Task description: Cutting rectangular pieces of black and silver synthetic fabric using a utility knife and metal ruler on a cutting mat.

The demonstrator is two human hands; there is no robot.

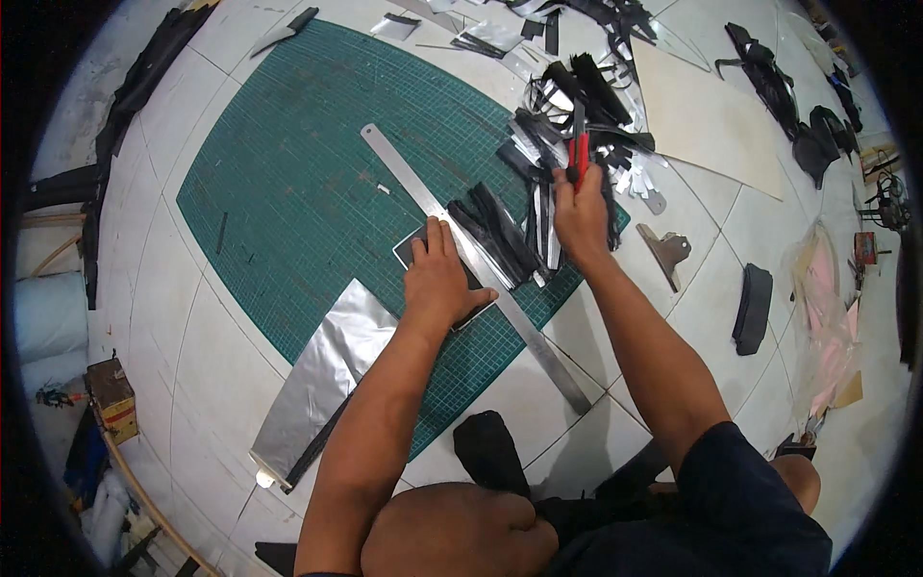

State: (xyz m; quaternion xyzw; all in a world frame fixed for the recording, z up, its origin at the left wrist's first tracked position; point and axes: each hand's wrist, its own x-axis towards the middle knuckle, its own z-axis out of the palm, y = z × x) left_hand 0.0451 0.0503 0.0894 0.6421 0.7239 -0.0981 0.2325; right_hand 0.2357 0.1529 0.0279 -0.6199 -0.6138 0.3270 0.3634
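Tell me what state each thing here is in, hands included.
Green cutting mat: flat, scuffed.
Steel ruler: flat, overhanging the mat's edge.
Left hand: open, resting at the ruler.
Red cutter: gripped, tip pointing forward.
Right hand: closed around the cutter.
Silver sheet: creased, partly on the mat.
Black strips: bunched beside the ruler.
Metal clip: lying off the mat.

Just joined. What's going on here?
A person is working at a green cutting mat on a tiled floor. Their left hand is spread over a dark flat piece beside a steel ruler that runs past the mat's near edge. Their right hand grips what looks like a red cutter, clear of the ruler, over jumbled black and silver strips. More dark strips lie by the ruler; a silver sheet lies partly on the mat.
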